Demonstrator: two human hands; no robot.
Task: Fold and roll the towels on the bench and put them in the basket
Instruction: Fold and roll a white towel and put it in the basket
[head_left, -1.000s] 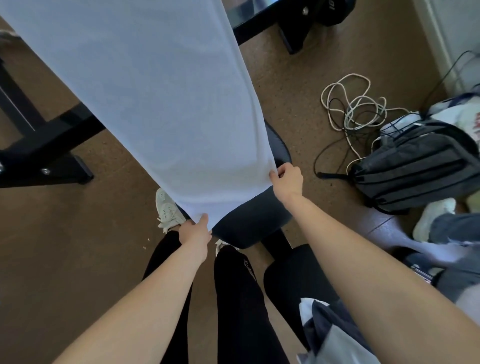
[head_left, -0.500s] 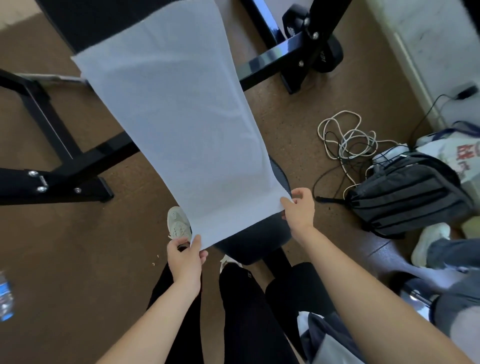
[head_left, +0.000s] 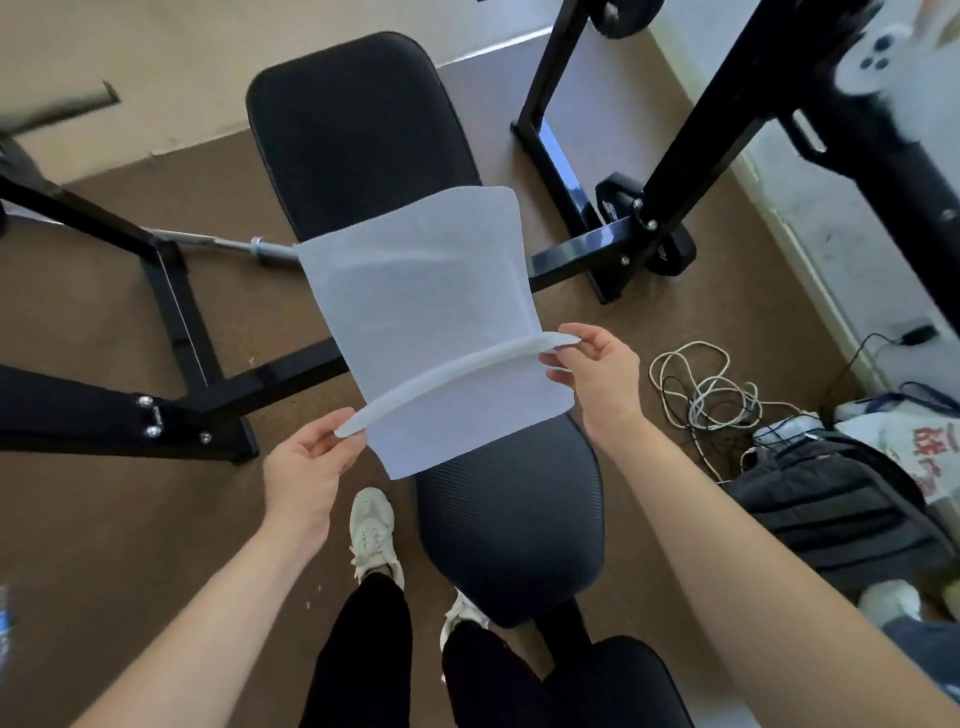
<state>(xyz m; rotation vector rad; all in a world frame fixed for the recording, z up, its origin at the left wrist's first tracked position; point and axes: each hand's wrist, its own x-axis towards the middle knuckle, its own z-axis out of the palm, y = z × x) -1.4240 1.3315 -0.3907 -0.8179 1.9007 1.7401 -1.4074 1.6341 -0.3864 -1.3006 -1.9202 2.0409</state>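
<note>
Over surface (head_left: 509, 530), we're folding towel (head_left: 426, 312): left hand (head_left: 306, 467) and right hand (head_left: 597, 371) pinching fold's ends. First fold only half laid; rolling, basket remaining; no basket showing.

The towel (head_left: 431, 312) is held over the middle of the bench (head_left: 363, 130), its near edge pinched by the left hand (head_left: 306, 467) at the left corner and the right hand (head_left: 597, 374) at the right. A barbell (head_left: 228, 244) lies on the floor left of the bench. A coiled cable (head_left: 701, 389) lies to the right, a backpack (head_left: 841, 514) nearer behind it. A rack frame (head_left: 597, 234) stands far right.
</note>
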